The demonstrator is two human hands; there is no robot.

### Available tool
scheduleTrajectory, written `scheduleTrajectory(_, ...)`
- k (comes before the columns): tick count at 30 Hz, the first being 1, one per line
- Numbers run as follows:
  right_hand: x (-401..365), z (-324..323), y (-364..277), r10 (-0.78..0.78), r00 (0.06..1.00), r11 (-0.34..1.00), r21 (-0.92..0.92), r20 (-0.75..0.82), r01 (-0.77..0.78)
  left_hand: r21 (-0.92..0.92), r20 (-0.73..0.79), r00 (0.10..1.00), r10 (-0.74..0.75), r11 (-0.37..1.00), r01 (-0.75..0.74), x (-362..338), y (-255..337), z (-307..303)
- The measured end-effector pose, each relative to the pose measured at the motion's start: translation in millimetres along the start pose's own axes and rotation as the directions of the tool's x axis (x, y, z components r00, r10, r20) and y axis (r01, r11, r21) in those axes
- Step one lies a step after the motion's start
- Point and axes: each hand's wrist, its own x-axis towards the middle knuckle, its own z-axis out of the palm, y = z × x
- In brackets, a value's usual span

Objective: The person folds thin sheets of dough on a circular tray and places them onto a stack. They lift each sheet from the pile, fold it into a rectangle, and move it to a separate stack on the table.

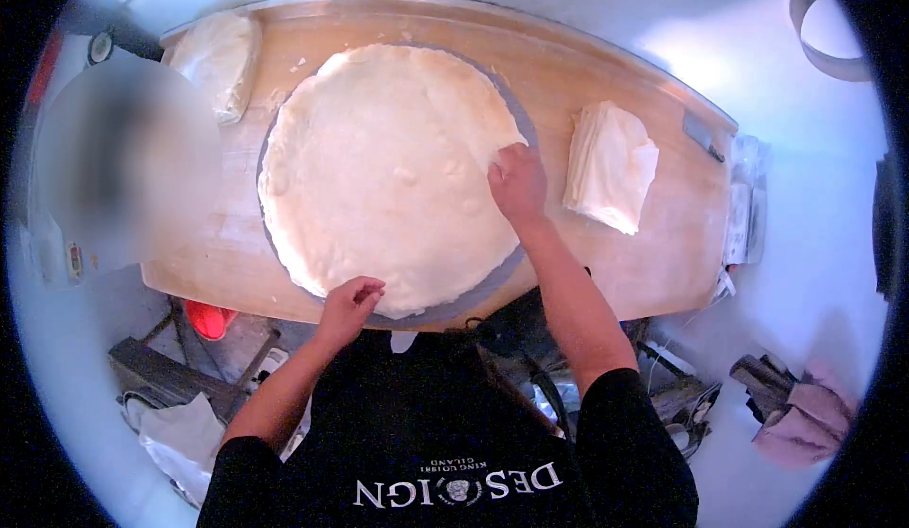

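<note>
A large, round, pale dough sheet (379,178) lies on a slightly wider dark grey round board (523,121). Its surface has a few small lumps, and its edge is uneven. My right hand (519,185) is closed at the sheet's right edge, the fingers curled over the dough there; the fingertips are hidden. At the lower edge, close to my body, my left hand (350,308) has its fingers pressed together. Whether dough is between those fingers cannot be made out.
On the wooden table (663,268), a folded stack of dough sheets (611,168) sits at the right and a plastic-wrapped pale bundle (220,59) at the upper left. A flat-bladed scraper (703,135) lies by the right rim. A raised ledge runs along the back.
</note>
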Motion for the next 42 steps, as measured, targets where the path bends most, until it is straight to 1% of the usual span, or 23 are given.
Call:
scheduleTrajectory(2,6,-11,-9,-0.199,0.964,0.979,-0.011,0.177,0.204,0.008,0.005,1.0,0.005,1.0,-0.005,7,6,2)
scheduleTrajectory(3,3,-9,-15,-0.192,0.966,0.98,-0.012,0.175,0.198,-0.012,0.007,1.0,0.008,1.0,-0.007,12,8,3)
scheduleTrajectory(5,-8,-3,-32,-0.409,0.823,0.909,0.25,0.394,0.332,-0.025,0.015,1.0,0.014,1.0,-0.013,27,8,6)
scheduleTrajectory(6,-12,-4,-36,-0.404,0.826,0.911,0.248,0.392,0.329,-0.037,0.021,0.998,0.051,0.998,-0.05,37,7,8)
scheduleTrajectory(8,-16,-6,-41,-0.261,0.904,0.949,0.263,0.338,0.175,-0.049,0.027,0.996,0.089,0.995,-0.087,53,18,9)
scheduleTrajectory(10,-19,-4,-39,-0.248,0.912,0.948,0.274,0.326,0.159,-0.339,0.034,0.994,-0.108,0.934,0.113,73,39,11)
scheduleTrajectory(11,-21,-3,-38,-0.233,0.92,0.948,0.286,0.316,0.142,-0.337,0.036,0.993,-0.109,0.934,0.114,85,50,13)
scheduleTrajectory(13,-22,-4,-42,-0.238,0.913,0.949,0.282,0.332,0.145,-0.653,0.089,0.969,-0.232,0.72,0.233,115,73,18)
scheduleTrajectory(16,-21,-9,-44,-0.212,0.906,0.954,0.277,0.366,0.111,-0.686,0.071,0.968,-0.243,0.692,0.224,155,109,31)
scheduleTrajectory(18,-19,-10,-39,-0.177,0.907,0.959,0.275,0.381,0.071,-0.558,0.008,0.985,-0.172,0.817,0.147,182,106,42)
scheduleTrajectory(19,-15,-10,-30,-0.109,0.916,0.979,0.201,0.386,0.032,-0.558,0.012,0.985,-0.174,0.816,0.151,188,106,50)
scheduleTrajectory(21,-8,-8,-3,-0.042,0.921,0.992,0.128,0.387,-0.009,-0.655,-0.05,0.985,-0.168,0.75,0.094,194,107,62)
scheduleTrajectory(22,-5,-2,18,0.096,0.875,0.985,0.083,0.474,-0.153,-0.654,-0.05,0.985,-0.168,0.75,0.095,195,106,63)
scheduleTrajectory(23,-2,-2,30,0.231,0.803,0.956,0.026,0.55,-0.293,-0.751,-0.045,0.986,-0.159,0.656,0.072,195,105,64)
scheduleTrajectory(24,-2,-2,41,0.238,0.803,0.954,0.025,0.546,-0.299,-0.833,-0.038,0.988,-0.147,0.552,0.05,195,106,66)
scheduleTrajectory(26,-3,-8,49,0.076,0.791,0.926,0.251,0.607,-0.281,-0.871,-0.047,0.99,-0.135,0.49,0.025,188,104,64)
scheduleTrajectory(27,-4,-10,50,0.08,0.792,0.925,0.25,0.606,-0.285,-0.907,-0.066,0.99,-0.125,0.421,-0.007,184,102,59)
scheduleTrajectory(30,-9,-16,38,0.067,0.78,0.967,0.153,0.622,-0.205,-0.923,-0.036,0.997,-0.065,0.385,-0.008,169,90,41)
scheduleTrajectory(33,-22,-14,33,0.059,0.84,0.981,0.122,0.54,-0.148,-0.907,-0.029,0.999,0.014,0.419,-0.032,150,84,16)
scheduleTrajectory(36,-31,-28,21,0.027,0.854,0.981,0.152,0.52,-0.124,-0.876,-0.043,0.999,-0.022,0.481,-0.027,126,92,-2)
scheduleTrajectory(38,-39,-33,19,-0.133,0.793,0.99,0.039,0.594,0.137,-0.861,-0.048,0.997,-0.06,0.509,-0.011,114,90,-11)
scheduleTrajectory(40,-46,-34,21,-0.121,0.821,0.992,0.03,0.559,0.125,-0.872,-0.003,1.0,0.012,0.49,-0.008,102,88,-22)
scheduleTrajectory(42,-49,-32,23,-0.112,0.845,0.993,0.025,0.522,0.116,-0.875,-0.029,1.0,-0.01,0.483,-0.02,88,93,-32)
